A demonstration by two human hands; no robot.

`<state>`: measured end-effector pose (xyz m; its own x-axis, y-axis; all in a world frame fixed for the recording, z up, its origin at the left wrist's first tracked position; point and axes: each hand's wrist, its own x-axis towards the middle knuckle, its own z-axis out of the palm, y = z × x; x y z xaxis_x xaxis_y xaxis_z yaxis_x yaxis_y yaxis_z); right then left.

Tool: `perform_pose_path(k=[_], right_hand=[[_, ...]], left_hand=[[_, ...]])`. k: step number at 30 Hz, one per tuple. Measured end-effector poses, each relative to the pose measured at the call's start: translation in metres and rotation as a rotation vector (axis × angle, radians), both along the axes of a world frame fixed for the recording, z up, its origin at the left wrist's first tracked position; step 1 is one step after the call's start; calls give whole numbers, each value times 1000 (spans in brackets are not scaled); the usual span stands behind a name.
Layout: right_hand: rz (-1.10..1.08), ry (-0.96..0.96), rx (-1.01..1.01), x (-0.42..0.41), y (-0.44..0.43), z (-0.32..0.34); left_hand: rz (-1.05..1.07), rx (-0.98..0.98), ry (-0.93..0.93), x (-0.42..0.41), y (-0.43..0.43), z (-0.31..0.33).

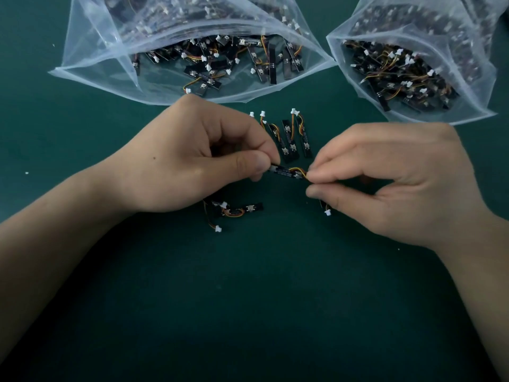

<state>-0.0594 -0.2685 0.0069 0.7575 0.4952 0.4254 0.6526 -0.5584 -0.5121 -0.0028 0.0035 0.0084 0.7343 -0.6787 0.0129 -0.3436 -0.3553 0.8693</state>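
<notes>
Between the two hands, just above the green mat [248, 299], a small black circuit strip [285, 172] lies level. One end is pinched by thumb and forefinger of the left hand [192, 158], knuckles up, other fingers curled under. At the other end the right hand [391, 183] pinches the orange and yellow wires [298, 171], its forearm angling in from the lower right. Finished strips [289, 139] lie just behind the grip, loose ones [234, 212] below the left palm. Farther back, two open plastic bags [192, 51] hold many more.
</notes>
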Motion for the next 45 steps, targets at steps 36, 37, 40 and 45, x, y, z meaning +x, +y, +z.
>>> perform_pose_path(k=[36, 37, 40, 45], right_hand=[[-62, 120, 81, -8, 23, -4], [-68, 105, 79, -7, 24, -5], [-102, 93, 73, -8, 27, -5], [-162, 143, 90, -9, 31, -1]], left_hand=[[-82, 73, 12, -10, -7, 4], [-80, 80, 13, -10, -7, 3], [-71, 72, 28, -10, -7, 3], [-92, 75, 6, -9, -5, 3]])
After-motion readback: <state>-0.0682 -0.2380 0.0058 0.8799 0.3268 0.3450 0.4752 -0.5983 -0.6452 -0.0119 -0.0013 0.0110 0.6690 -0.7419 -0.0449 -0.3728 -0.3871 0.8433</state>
